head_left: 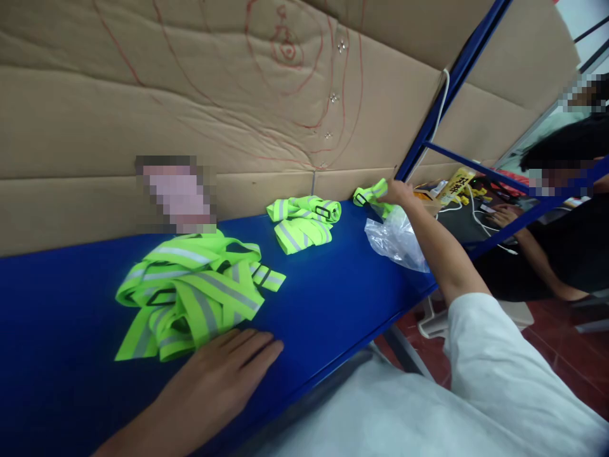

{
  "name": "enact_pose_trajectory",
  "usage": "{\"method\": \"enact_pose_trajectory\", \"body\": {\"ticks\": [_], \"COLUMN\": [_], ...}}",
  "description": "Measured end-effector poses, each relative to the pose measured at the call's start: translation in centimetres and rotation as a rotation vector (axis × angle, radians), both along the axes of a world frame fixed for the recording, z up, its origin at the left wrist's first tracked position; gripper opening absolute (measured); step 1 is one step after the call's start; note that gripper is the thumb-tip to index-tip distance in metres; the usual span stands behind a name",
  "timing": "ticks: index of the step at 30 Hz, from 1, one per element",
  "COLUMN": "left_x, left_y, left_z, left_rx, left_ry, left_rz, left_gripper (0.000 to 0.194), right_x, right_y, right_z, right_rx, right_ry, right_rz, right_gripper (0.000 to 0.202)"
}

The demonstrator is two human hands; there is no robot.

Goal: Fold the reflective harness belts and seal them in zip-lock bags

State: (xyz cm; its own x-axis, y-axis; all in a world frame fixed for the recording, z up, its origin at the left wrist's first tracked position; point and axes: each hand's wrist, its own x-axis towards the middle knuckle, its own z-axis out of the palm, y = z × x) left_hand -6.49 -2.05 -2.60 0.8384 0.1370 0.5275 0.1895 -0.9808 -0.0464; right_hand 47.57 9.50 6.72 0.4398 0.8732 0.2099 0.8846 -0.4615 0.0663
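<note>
A large loose heap of neon-yellow reflective straps [200, 285], with grey stripes and black buckles, lies on the blue table [328, 304]. My left hand [233, 368] rests beside its near edge, palm down and fingers stretched out. Farther right are folded reflective straps [304, 231] in a smaller pile. At the far right end of the tabletop, my right hand [402, 193] has its fingers closed on another reflective strap [373, 193]; the fingertips are partly hidden. Just below that hand is a crumpled clear plastic bag [397, 238].
Cardboard panels [228, 114] with red drawn lines stand behind the table. A blue metal post [440, 95] with a white cable rises at the right. Beyond it, a co-worker's hand [504, 216] is near cables and a yellow package [454, 186]. A pixelated patch covers something behind the heap.
</note>
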Motion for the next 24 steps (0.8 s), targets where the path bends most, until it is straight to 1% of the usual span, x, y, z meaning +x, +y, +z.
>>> {"method": "enact_pose_trajectory", "body": {"ticks": [1, 3, 5, 8, 10, 11, 13, 14, 15, 16, 17, 18, 20, 22, 23, 24], "left_x": [0.0, 0.0, 0.0, -0.1, -0.1, -0.2, -0.2, -0.2, -0.2, -0.2, -0.2, -0.2, -0.3, -0.2, -0.2, -0.2], "left_y": [0.0, -0.2, -0.3, -0.4, -0.3, -0.2, -0.2, -0.2, -0.3, -0.3, -0.3, -0.4, -0.4, -0.2, -0.2, -0.1], "left_z": [0.0, -0.2, -0.5, -0.7, -0.6, -0.5, -0.5, -0.5, -0.5, -0.6, -0.6, -0.6, -0.5, -0.2, 0.1, 0.4], "left_rx": [0.005, -0.009, -0.039, -0.053, -0.046, -0.042, -0.035, -0.031, -0.03, -0.03, -0.03, -0.031, -0.026, -0.005, 0.011, 0.03], "left_ry": [-0.006, -0.014, 0.002, 0.059, 0.088, 0.097, 0.109, 0.11, 0.113, 0.115, 0.111, 0.101, 0.081, 0.059, 0.05, 0.041], "left_rz": [0.007, 0.022, 0.027, 0.031, 0.042, 0.043, 0.041, 0.038, 0.035, 0.033, 0.032, 0.033, 0.044, 0.056, 0.056, 0.051], "left_gripper": [0.039, 0.041, 0.041, 0.041, 0.042, 0.042, 0.041, 0.04, 0.04, 0.041, 0.042, 0.043, 0.046, 0.045, 0.043, 0.041], "right_x": [-0.2, -0.9, -2.4, -5.7, -8.1, -9.3, -11.4, -12.4, -13.5, -14.7, -16.0, -17.4, -20.5, -23.3, -24.3, -24.8], "right_y": [0.0, -0.2, -0.5, -1.2, -1.6, -1.7, -1.6, -1.4, -1.2, -0.9, -0.7, -0.6, -0.9, -2.2, -3.2, -4.3], "right_z": [0.7, 2.7, 5.4, 9.8, 12.2, 13.1, 14.0, 13.9, 13.4, 12.5, 11.3, 9.7, 6.1, 2.7, 1.3, 0.2], "right_rx": [0.033, 0.112, 0.238, 0.538, 0.603, 0.618, 0.616, 0.604, 0.573, 0.528, 0.471, 0.373, 0.242, 0.059, 0.024, 0.024], "right_ry": [-0.012, -0.036, -0.038, 0.05, 0.065, 0.08, 0.125, 0.155, 0.182, 0.203, 0.223, 0.223, 0.223, 0.182, 0.133, 0.078], "right_rz": [-0.024, -0.048, 0.0, 0.215, 0.317, 0.371, 0.495, 0.566, 0.648, 0.732, 0.825, 0.932, 1.067, 1.144, 1.155, 1.156], "right_gripper": [0.079, 0.084, 0.082, 0.079, 0.08, 0.08, 0.079, 0.079, 0.081, 0.084, 0.089, 0.097, 0.094, 0.091, 0.094, 0.096]}}
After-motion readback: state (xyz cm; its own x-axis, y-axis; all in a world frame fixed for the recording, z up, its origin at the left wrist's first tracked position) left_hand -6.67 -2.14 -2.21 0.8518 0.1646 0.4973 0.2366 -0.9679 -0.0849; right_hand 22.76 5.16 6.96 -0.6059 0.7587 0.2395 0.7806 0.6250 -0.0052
